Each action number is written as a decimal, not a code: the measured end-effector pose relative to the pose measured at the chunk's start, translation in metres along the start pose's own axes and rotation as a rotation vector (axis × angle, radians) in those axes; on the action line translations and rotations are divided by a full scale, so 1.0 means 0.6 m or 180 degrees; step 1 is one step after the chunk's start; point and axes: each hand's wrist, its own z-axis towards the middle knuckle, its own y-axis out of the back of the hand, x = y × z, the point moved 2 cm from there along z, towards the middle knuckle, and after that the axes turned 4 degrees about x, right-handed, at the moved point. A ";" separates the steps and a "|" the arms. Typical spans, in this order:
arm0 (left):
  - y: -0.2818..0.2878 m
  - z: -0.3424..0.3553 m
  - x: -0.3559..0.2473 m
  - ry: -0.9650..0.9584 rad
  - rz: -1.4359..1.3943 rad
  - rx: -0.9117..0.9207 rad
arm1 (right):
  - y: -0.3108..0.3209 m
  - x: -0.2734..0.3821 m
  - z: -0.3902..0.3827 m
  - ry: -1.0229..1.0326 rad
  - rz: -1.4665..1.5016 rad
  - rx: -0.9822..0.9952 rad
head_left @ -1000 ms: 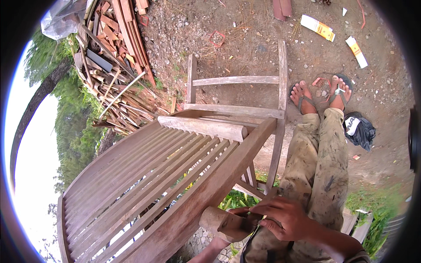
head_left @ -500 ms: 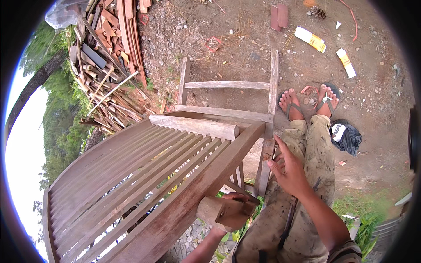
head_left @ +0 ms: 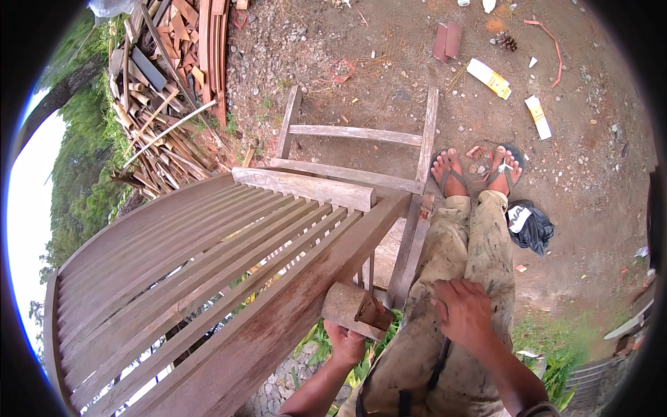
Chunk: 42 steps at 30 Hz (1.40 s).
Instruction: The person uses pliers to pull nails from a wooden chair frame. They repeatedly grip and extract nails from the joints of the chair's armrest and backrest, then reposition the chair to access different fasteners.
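Note:
My left hand [head_left: 345, 342] grips a curved wooden piece [head_left: 344, 306] from below, beside the side rail of a weathered, slatted wooden chair [head_left: 208, 267]. My right hand [head_left: 463, 313] is over my stained trousers [head_left: 486, 243], its fingers curled; whatever is under them is hidden. A dark, narrow strip [head_left: 439, 361] shows just below that hand on the trousers. A small wooden piece [head_left: 425, 205] sits on the chair frame near my knee.
Scrap timber [head_left: 160, 97] is heaped at the upper left beside trees. My sandalled feet [head_left: 451, 174] stand on dirt near a black plastic bag [head_left: 531, 226], two white-and-yellow packets [head_left: 490, 78] and a pine cone [head_left: 506, 42]. Grass [head_left: 549, 333] grows at lower right.
My right hand has drawn back from the chair frame to the trousers. My left hand and its wooden piece sit slightly higher than half a second ago. The view has shifted a little.

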 end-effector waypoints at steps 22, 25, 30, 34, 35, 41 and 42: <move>-0.025 -0.001 -0.013 -0.0386 -0.0129 -0.0189 | -0.083 -0.045 -0.069 -0.0931 0.2752 -0.0771; -0.013 -0.013 -0.014 -0.0174 0.0206 -0.0345 | 0.027 0.040 -0.035 -0.0487 0.4055 -0.1020; 0.018 -0.046 0.009 0.0191 -0.0169 0.0025 | 0.047 0.023 -0.045 -0.0254 0.2657 0.0189; 0.011 -0.054 0.009 0.0504 -0.0318 -0.0281 | 0.179 0.061 -0.041 0.0251 0.1640 0.0919; 0.007 -0.047 0.005 0.0557 -0.0369 -0.0324 | 0.203 0.074 -0.043 0.0325 0.1597 0.1221; 0.029 -0.083 0.048 0.0781 -0.0473 -0.0161 | 0.268 0.073 -0.052 0.1046 0.1063 0.2352; 0.030 -0.084 0.048 0.0792 -0.0374 -0.0138 | 0.276 0.074 -0.050 0.1085 0.1155 0.2400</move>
